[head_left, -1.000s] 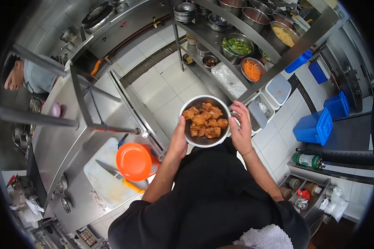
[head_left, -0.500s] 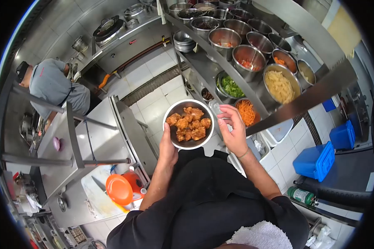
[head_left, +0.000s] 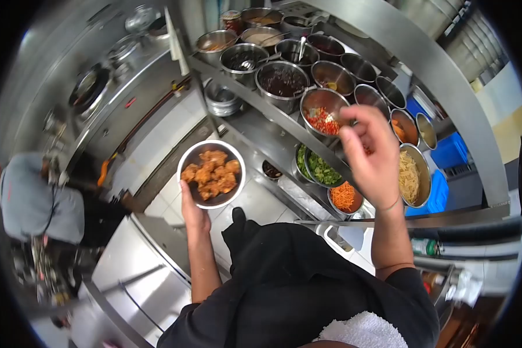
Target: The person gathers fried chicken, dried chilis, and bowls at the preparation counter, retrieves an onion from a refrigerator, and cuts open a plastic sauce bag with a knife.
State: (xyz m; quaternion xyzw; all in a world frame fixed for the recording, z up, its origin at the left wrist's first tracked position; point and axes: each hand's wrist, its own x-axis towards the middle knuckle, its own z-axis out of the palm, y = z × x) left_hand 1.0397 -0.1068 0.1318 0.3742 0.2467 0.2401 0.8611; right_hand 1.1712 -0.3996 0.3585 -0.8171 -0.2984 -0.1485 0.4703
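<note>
My left hand (head_left: 195,211) holds a steel bowl (head_left: 241,174) by its left side, with browned fried pieces (head_left: 211,174) inside. Over the shelf of bowls, my right hand (head_left: 370,159) is raised with fingers curled; whether anything is between them cannot be made out. Just left of those fingers sits a bowl of chopped red pieces (head_left: 322,120). Below the hand are shredded carrot (head_left: 343,197) and chopped greens (head_left: 322,168). Pale strips (head_left: 409,177) fill a bowl to its right.
More steel bowls, one with dark contents (head_left: 281,80), stand on the upper shelf (head_left: 255,103). A co-worker in grey (head_left: 40,197) bends at the far left. A metal counter (head_left: 127,261) lies at lower left. Blue containers (head_left: 449,151) are at right.
My view has turned right toward the shelf. My right hand has moved away from the bowl of fried pieces and up over the shelf bowls. The left hand still holds its bowl.
</note>
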